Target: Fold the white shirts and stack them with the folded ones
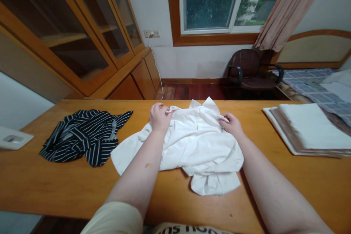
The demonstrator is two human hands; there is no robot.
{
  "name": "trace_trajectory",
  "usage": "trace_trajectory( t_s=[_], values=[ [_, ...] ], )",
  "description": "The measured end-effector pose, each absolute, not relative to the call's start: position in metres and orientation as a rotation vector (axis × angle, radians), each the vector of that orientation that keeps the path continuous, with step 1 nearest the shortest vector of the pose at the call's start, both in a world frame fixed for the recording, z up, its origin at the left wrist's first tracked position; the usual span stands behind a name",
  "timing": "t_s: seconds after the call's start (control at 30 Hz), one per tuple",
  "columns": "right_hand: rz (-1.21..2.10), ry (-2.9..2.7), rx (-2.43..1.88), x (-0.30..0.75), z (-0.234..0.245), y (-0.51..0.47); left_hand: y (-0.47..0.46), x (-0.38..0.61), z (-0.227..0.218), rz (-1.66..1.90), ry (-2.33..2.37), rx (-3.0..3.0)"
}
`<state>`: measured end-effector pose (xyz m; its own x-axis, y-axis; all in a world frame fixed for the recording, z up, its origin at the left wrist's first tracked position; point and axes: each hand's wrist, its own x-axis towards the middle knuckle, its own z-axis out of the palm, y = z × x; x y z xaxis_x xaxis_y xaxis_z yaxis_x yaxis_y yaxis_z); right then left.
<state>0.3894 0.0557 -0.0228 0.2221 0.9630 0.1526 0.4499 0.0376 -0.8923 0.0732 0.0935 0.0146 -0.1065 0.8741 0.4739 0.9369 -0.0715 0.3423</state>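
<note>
A white collared shirt (pixel 197 139) lies spread and wrinkled on the wooden table in front of me, its collar pointing to the far edge. My left hand (pixel 159 117) pinches the cloth at the shirt's far left, beside the collar. On the other side, my right hand (pixel 231 123) is closed on the fabric at the far right. One sleeve reaches out to the left under my left forearm, and a cuff sticks out toward me at the near right. A black-and-white striped garment (pixel 85 135) lies crumpled to the left, apart from both hands.
A stack of folded white cloth (pixel 309 126) sits at the table's right. At the left edge is a white plastic object (pixel 15 138). Beyond the wooden table (pixel 164 201) stand a glass-door cabinet (pixel 109 25), an armchair (pixel 246 69) and a bed (pixel 309 80).
</note>
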Motion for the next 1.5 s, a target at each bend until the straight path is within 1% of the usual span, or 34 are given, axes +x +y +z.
trace_trajectory(
  t_s=[0.17,0.27,0.4,0.5,0.8,0.87,0.97,1.1,1.17,1.27,1.37,1.5],
  values=[
    [0.293,-1.231,-1.365,0.395,-0.026,0.057,0.096,0.067,0.012,-1.085,-2.086,-2.059],
    [0.237,-1.301,-1.381,0.397,-0.028,0.057,0.097,0.066,0.008,-1.055,-2.16,-2.024],
    [0.435,-1.44,-1.591,0.398,-0.031,0.061,0.1,0.066,0.002,-0.812,-2.249,-2.12],
    [0.507,-1.423,-1.713,0.399,-0.032,0.065,0.103,0.064,-0.003,-0.692,-2.303,-2.157],
    [0.586,-1.326,-1.78,0.401,-0.033,0.066,0.107,0.059,-0.005,-0.81,-2.297,-2.048],
    [0.68,-1.26,-1.742,0.399,-0.032,0.065,0.105,0.057,-0.003,-0.844,-2.307,-1.978],
    [0.827,-1.138,-1.569,0.398,-0.03,0.063,0.102,0.053,0.002,-0.866,-2.319,-1.876],
    [1.006,-1.028,-1.389,0.4,-0.031,0.061,0.096,0.061,0.018,-0.797,-2.227,-1.822],
    [1.088,-1.026,-1.383,0.4,-0.032,0.061,0.089,0.074,0.027,-0.683,-2.145,-1.935],
    [1.197,-1.087,-1.339,0.396,-0.034,0.062,0.074,0.101,0.032,-0.42,-2.02,-2.362],
    [1.283,-1.185,-1.272,0.39,-0.034,0.061,0.061,0.127,0.018,-0.197,-1.805,-2.825],
    [1.337,-1.233,-1.236,0.386,-0.03,0.057,0.059,0.139,-0.01,-0.001,-1.749,-2.959]
  ],
)
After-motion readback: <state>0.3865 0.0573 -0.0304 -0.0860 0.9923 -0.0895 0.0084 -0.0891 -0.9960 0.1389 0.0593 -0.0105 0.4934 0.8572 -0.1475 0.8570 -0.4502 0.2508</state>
